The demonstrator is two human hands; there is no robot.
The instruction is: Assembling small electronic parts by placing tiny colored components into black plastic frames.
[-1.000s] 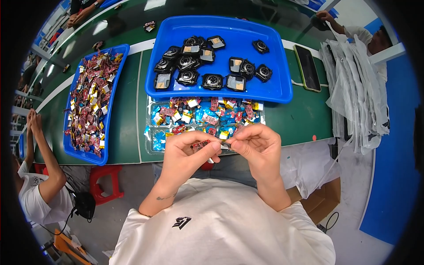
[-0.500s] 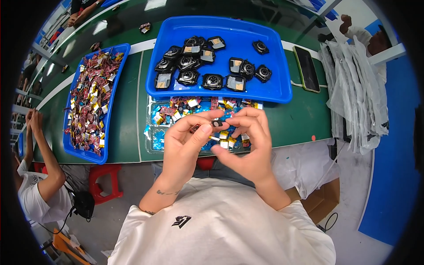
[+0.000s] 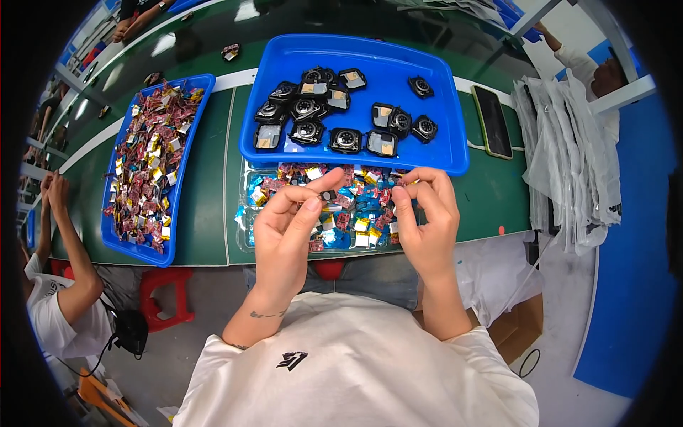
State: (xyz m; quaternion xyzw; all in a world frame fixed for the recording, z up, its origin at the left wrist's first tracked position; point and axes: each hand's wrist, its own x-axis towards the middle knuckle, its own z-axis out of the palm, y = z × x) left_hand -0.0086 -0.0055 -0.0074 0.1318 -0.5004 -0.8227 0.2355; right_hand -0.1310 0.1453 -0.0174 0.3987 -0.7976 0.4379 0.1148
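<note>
Between the thumb and fingers of my left hand [image 3: 284, 226] is a small black square part [image 3: 327, 195] with a round grey spot on it. My right hand [image 3: 431, 222] is closed in a pinch at the same height, apart from the left; what its fingertips hold, if anything, is too small to make out. Below both hands lies a clear plastic tray [image 3: 245, 226] heaped with red circuit boards, white-and-yellow battery packs [image 3: 361, 225] and blue film. Just beyond it, a large blue tray [image 3: 441, 153] bears several black watch cases [image 3: 346, 140].
A long blue tray [image 3: 206, 87] full of red boards and batteries stands at the left. To the right lie a phone [image 3: 492, 122] in a green case and stacked clear plastic sheets [image 3: 562, 164]. A co-worker's arms [image 3: 77, 263] rest at the far left.
My hands have drawn apart, the right one moving to the right. The small black part stays in my left fingers. The whole view has shifted slightly.
</note>
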